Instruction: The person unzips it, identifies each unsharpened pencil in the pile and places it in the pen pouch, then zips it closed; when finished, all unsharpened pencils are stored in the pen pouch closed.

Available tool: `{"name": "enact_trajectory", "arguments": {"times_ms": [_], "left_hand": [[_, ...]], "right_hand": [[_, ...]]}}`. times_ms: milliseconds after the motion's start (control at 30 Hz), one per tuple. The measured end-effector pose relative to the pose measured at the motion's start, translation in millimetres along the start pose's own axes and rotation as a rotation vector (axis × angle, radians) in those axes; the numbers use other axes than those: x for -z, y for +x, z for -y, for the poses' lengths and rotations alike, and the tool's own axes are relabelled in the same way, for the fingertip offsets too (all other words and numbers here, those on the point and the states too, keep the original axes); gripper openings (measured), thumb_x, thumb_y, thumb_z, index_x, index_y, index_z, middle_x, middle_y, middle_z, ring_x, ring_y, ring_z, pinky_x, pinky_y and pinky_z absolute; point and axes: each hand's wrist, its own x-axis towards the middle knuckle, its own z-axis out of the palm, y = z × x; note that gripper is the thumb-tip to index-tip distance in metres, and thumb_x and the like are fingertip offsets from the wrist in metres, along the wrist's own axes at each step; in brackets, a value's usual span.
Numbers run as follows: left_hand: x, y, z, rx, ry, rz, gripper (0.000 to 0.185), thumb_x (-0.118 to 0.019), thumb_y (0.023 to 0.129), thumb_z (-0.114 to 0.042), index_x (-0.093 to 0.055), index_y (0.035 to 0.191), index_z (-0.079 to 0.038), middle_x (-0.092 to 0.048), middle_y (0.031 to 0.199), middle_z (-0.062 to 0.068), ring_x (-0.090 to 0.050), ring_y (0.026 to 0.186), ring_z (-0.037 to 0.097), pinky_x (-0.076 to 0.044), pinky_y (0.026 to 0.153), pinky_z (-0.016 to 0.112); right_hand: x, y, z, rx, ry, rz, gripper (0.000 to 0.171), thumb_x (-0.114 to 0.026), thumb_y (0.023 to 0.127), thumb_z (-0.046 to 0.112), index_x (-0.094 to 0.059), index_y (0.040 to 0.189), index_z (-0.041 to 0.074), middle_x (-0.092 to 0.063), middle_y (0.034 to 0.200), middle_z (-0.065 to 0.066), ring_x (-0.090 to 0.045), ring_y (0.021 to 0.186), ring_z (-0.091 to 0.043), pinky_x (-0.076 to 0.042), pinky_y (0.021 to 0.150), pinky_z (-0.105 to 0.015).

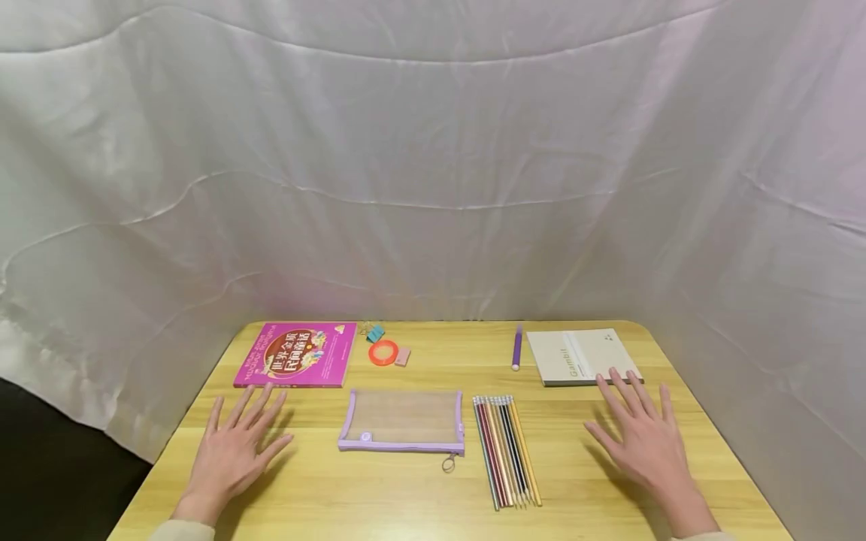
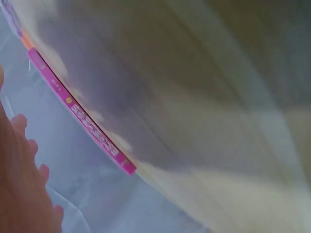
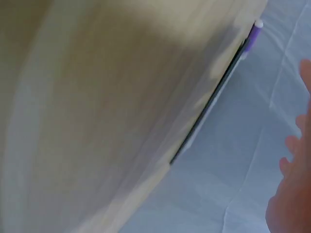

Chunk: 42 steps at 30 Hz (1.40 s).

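Observation:
My left hand (image 1: 235,451) is spread over the left side of the table, palm down, holding nothing; its fingertips point at the pink book (image 1: 298,355). On the right, my right hand (image 1: 646,439) is likewise spread with straight fingers, and its fingertips overlap the near edge of the beige Gambit notebook (image 1: 555,357) in the head view. Between the hands lie a mesh pencil case (image 1: 408,417) with lilac trim and a ring pull, and a row of several pencils (image 1: 501,451), tips toward me. Both wrist views show the hands raised above the tabletop.
Behind the pencil case are an orange tape roll (image 1: 372,353), a pink eraser (image 1: 402,357) and teal binder clips (image 1: 375,333). A purple pen (image 1: 517,349) lies left of the notebook. Pale curtains (image 1: 433,188) hang around the wooden table (image 1: 392,503).

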Motion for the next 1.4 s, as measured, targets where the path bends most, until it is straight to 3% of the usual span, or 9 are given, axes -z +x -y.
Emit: {"name": "enact_trajectory", "arguments": {"times_ms": [67, 167, 333, 467, 633, 867, 1000, 1133, 1400], "left_hand": [[3.2, 2.9, -5.2, -0.003, -0.022, -0.008, 0.075, -0.06, 0.096, -0.06, -0.039, 0.16, -0.026, -0.04, 0.165, 0.008, -0.018, 0.16, 0.029, -0.001, 0.128, 0.06], [8.4, 10.1, -20.3, -0.012, -0.074, -0.017, 0.074, -0.067, 0.094, -0.052, -0.041, 0.159, -0.026, -0.05, 0.157, 0.011, -0.046, 0.143, 0.039, -0.025, 0.119, 0.067], [12.6, 25.9, -59.6, -0.032, -0.199, -0.031, 0.06, -0.077, 0.092, -0.038, -0.058, 0.146, -0.021, -0.066, 0.136, 0.012, -0.062, 0.121, 0.039, -0.048, 0.101, 0.064], [11.0, 37.3, -102.0, -0.046, -0.336, -0.01, 0.042, -0.084, 0.086, -0.035, -0.073, 0.124, -0.02, -0.073, 0.117, 0.003, -0.069, 0.104, 0.024, -0.058, 0.09, 0.048], [6.1, 46.6, -153.9, -0.092, -0.543, 0.095, 0.026, -0.085, 0.084, -0.03, -0.078, 0.109, -0.023, -0.072, 0.096, -0.01, -0.063, 0.078, 0.002, -0.052, 0.07, 0.023], [-1.8, 57.5, -206.4, -0.112, -0.777, 0.259, 0.02, -0.083, 0.087, -0.023, -0.078, 0.107, -0.022, -0.073, 0.09, -0.009, -0.055, 0.07, -0.006, -0.048, 0.066, 0.018], [-4.6, 59.2, -221.5, -0.095, -0.835, 0.316, 0.022, -0.085, 0.085, -0.023, -0.078, 0.106, -0.02, -0.072, 0.087, -0.009, -0.055, 0.07, -0.006, -0.048, 0.066, 0.018], [-6.3, 60.8, -229.9, -0.078, -0.872, 0.358, 0.022, -0.086, 0.083, -0.022, -0.078, 0.104, -0.02, -0.071, 0.085, -0.01, -0.054, 0.07, -0.005, -0.047, 0.067, 0.018], [-14.7, 61.6, -241.7, -0.054, -0.867, 0.345, 0.018, -0.088, 0.081, -0.02, -0.078, 0.097, -0.021, -0.069, 0.082, -0.012, -0.051, 0.067, -0.005, -0.044, 0.065, 0.018]], "right_hand": [[1, 4, 6, -0.008, 0.036, -0.009, 0.08, -0.065, 0.094, 0.057, -0.039, 0.16, 0.021, -0.039, 0.165, -0.01, -0.021, 0.158, -0.03, 0.006, 0.129, -0.055], [6, 12, 21, -0.01, 0.102, -0.018, 0.073, -0.07, 0.092, 0.05, -0.049, 0.153, 0.017, -0.049, 0.155, -0.013, -0.036, 0.149, -0.037, 0.005, 0.13, -0.052], [15, 27, 56, -0.002, 0.227, -0.026, 0.06, -0.079, 0.087, 0.037, -0.062, 0.139, 0.012, -0.062, 0.137, -0.013, -0.053, 0.13, -0.04, -0.023, 0.123, -0.062], [16, 38, 88, 0.015, 0.313, 0.014, 0.05, -0.082, 0.087, 0.032, -0.069, 0.131, 0.013, -0.069, 0.125, -0.012, -0.062, 0.118, -0.037, -0.041, 0.106, -0.065], [10, 51, 128, 0.029, 0.414, 0.115, 0.039, -0.082, 0.087, 0.031, -0.074, 0.122, 0.016, -0.073, 0.114, -0.003, -0.065, 0.109, -0.027, -0.05, 0.099, -0.058], [-8, 66, 163, 0.09, 0.524, 0.231, 0.03, -0.082, 0.088, 0.023, -0.076, 0.116, 0.013, -0.077, 0.1, 0.001, -0.068, 0.093, -0.017, -0.055, 0.089, -0.047], [-15, 71, 174, 0.078, 0.562, 0.313, 0.028, -0.081, 0.088, 0.019, -0.076, 0.115, 0.011, -0.077, 0.095, 0.0, -0.068, 0.085, -0.016, -0.055, 0.081, -0.039], [-17, 74, 182, 0.04, 0.593, 0.384, 0.027, -0.08, 0.089, 0.017, -0.076, 0.115, 0.01, -0.076, 0.091, 0.0, -0.068, 0.084, -0.018, -0.055, 0.08, -0.041], [-20, 77, 191, -0.021, 0.599, 0.437, 0.027, -0.079, 0.085, 0.012, -0.076, 0.112, 0.01, -0.073, 0.084, 0.005, -0.065, 0.079, -0.013, -0.053, 0.072, -0.034]]}}
